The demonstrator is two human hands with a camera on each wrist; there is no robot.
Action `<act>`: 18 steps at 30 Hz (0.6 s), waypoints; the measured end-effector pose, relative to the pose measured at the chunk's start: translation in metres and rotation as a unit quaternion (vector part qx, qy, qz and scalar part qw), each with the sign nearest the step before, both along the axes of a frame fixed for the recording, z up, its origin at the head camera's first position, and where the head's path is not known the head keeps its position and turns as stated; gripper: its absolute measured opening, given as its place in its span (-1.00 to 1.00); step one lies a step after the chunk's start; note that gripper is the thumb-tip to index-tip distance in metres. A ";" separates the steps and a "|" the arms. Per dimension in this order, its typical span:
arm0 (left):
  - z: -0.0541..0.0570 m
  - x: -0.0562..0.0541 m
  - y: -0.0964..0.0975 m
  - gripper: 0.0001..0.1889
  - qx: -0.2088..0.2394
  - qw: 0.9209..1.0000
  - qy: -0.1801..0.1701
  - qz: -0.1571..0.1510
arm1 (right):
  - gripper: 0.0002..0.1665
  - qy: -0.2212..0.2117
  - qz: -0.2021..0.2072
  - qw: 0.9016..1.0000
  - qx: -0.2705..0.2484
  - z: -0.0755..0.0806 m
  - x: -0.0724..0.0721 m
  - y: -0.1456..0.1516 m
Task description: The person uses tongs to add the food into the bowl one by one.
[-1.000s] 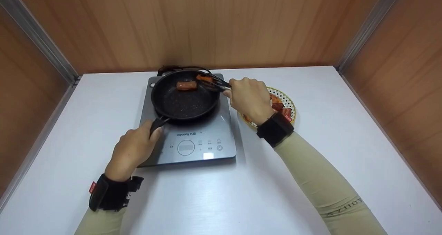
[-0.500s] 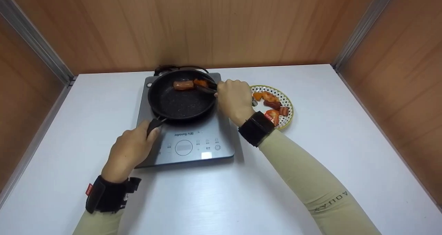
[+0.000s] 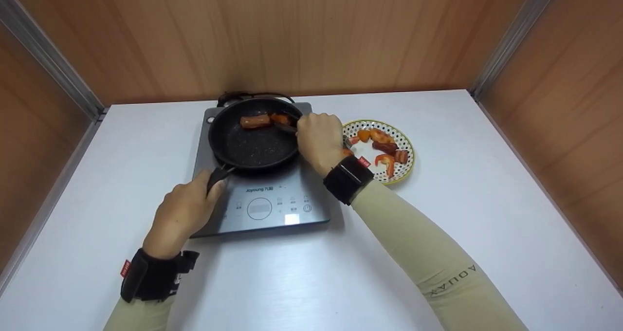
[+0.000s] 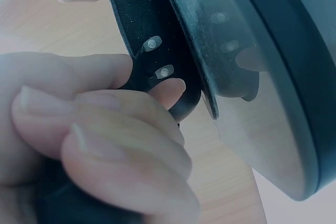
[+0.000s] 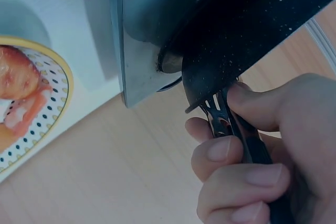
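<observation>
My left hand (image 3: 184, 211) grips the handle (image 3: 218, 176) of a black frying pan (image 3: 253, 148). In the left wrist view, curled fingers (image 4: 131, 145) wrap that handle, close to two rivets on the pan's wall. My right hand (image 3: 320, 141) holds black slotted tongs (image 5: 231, 124) over the pan's right rim. Their tips reach into the pan, by an orange-red piece of food (image 3: 280, 119). Left of that piece, touching or nearly so, lies a brown sausage piece (image 3: 255, 121). My hand and the rim partly hide the tongs.
The pan stands on a grey induction cooker (image 3: 287, 209), with a black cord (image 3: 253, 95) behind it. To the right, a dotted, yellow-rimmed plate (image 3: 408, 151) carries sausage and pepper pieces (image 3: 385, 163). Wooden panels (image 3: 311, 39) enclose the white table (image 3: 462, 175) at back and sides.
My right hand has moved left with the tongs, uncovering more of the plate. Inside the pan, the orange-red piece has shifted left towards the sausage piece. My left hand stays on the handle.
</observation>
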State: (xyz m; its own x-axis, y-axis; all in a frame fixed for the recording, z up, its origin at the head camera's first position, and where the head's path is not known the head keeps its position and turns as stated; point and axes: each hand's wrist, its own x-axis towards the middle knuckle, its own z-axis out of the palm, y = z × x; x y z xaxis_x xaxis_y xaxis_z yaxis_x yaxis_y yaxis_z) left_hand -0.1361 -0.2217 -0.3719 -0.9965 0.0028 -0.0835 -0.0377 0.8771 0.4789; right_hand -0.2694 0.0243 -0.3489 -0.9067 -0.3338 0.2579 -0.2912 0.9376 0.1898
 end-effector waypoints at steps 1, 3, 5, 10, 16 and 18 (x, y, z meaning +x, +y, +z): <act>0.000 0.000 0.000 -0.68 0.001 1.000 0.000 0.001 | -0.62 -0.003 0.000 1.000 -0.001 -0.001 0.000 0.000; -0.001 0.000 0.000 -0.68 0.001 1.000 -0.001 0.001 | -0.60 -0.009 -0.001 1.000 -0.005 -0.002 -0.001 -0.001; 0.000 0.000 0.000 -0.68 0.002 1.000 -0.001 0.002 | -0.59 -0.011 -0.004 1.000 -0.010 -0.001 -0.001 0.000; 0.000 0.001 0.000 -0.69 -0.001 1.000 0.001 0.001 | -0.57 -0.013 -0.003 1.000 -0.010 -0.001 -0.001 0.001; 0.000 0.001 0.000 -0.69 -0.010 1.000 0.007 -0.003 | -0.57 -0.021 -0.007 1.000 -0.012 0.000 -0.001 0.002; 0.000 0.001 0.000 -0.69 -0.010 1.000 0.007 -0.004 | -0.55 -0.026 -0.008 1.000 -0.016 0.001 -0.001 0.004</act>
State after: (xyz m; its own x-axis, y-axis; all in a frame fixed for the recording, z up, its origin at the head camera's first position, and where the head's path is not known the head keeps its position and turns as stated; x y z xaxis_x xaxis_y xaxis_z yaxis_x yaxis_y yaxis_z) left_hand -0.1354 -0.2214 -0.3721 -0.9975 0.0084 -0.0695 -0.0246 0.8870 0.4611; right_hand -0.2706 0.0279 -0.3481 -0.9240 -0.3120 0.2209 -0.2854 0.9475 0.1445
